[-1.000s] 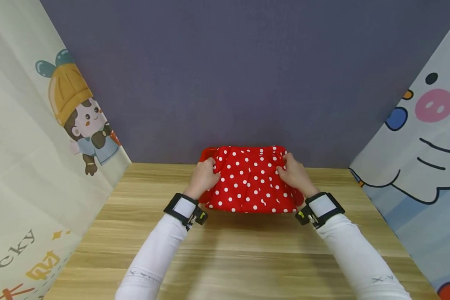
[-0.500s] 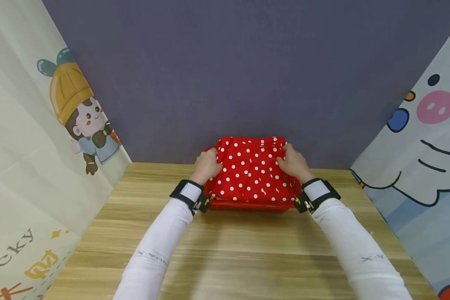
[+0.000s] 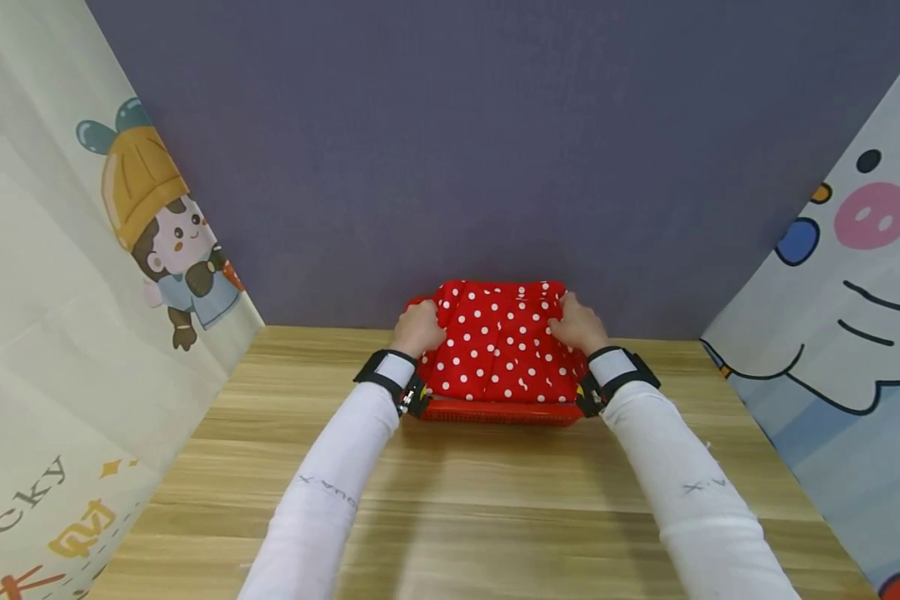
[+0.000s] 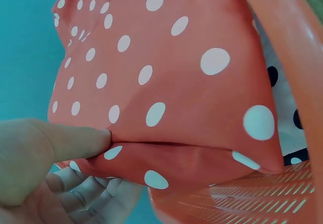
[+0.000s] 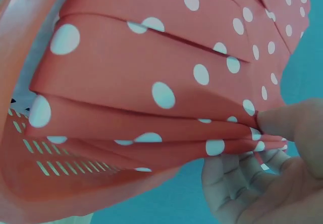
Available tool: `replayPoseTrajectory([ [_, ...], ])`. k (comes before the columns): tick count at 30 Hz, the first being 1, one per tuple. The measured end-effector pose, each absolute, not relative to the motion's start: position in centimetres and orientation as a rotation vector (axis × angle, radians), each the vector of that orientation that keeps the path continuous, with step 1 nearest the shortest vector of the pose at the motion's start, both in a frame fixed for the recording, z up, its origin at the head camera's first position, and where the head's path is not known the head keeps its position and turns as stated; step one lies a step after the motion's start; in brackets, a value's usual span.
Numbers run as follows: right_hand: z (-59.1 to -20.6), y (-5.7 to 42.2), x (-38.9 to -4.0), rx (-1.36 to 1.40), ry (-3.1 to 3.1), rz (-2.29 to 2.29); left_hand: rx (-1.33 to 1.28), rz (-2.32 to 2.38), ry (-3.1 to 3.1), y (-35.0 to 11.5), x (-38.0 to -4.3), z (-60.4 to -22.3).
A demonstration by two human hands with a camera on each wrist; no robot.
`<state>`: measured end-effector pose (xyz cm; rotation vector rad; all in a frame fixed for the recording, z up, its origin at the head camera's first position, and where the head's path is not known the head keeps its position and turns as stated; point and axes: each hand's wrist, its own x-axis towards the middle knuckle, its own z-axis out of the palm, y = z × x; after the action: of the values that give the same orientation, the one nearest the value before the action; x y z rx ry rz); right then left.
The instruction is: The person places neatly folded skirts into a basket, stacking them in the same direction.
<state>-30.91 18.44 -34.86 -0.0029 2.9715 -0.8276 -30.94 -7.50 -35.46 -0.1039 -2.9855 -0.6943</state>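
Note:
A red cloth with white polka dots, folded in layers, slants over a red plastic basket near the back wall. My left hand pinches the cloth's left edge between thumb and fingers, as the left wrist view also shows. At the opposite edge my right hand pinches the cloth's gathered layers; its curled fingers lie beneath them in the right wrist view. The cloth's lower part rests inside the slotted basket wall. Under it, white cloth with black dots shows in the left wrist view.
The basket stands on a wood-grain table. A dark grey-blue wall rises right behind it. Printed curtains flank the table, one with a cartoon figure at left, another with a pink snout at right.
Both hands have shifted slightly up with the cloth, then drawn a little closer together. The cloth's near edge has moved back, and the basket's front rim now shows below it.

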Motion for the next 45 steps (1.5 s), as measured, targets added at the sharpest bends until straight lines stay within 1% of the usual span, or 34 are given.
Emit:
replayPoseTrajectory([
  [9,-35.5,18.2,-31.8,0.047,2.913,-0.744,-0.021,-0.722,-3.076,-7.1,-32.0,-35.9],
  [22,-37.1,18.1,-32.2,0.088,2.890,-0.654,0.014,-0.708,-3.146,-6.4,-32.8,-37.9],
  [31,-37.9,17.4,-32.3,-0.012,2.872,-0.640,0.022,-0.645,-3.204,-6.3,-32.9,-38.2],
  [45,-38.9,17.4,-32.3,0.014,2.760,-0.587,0.027,-0.531,-3.291,-6.3,-32.9,-38.7],
])
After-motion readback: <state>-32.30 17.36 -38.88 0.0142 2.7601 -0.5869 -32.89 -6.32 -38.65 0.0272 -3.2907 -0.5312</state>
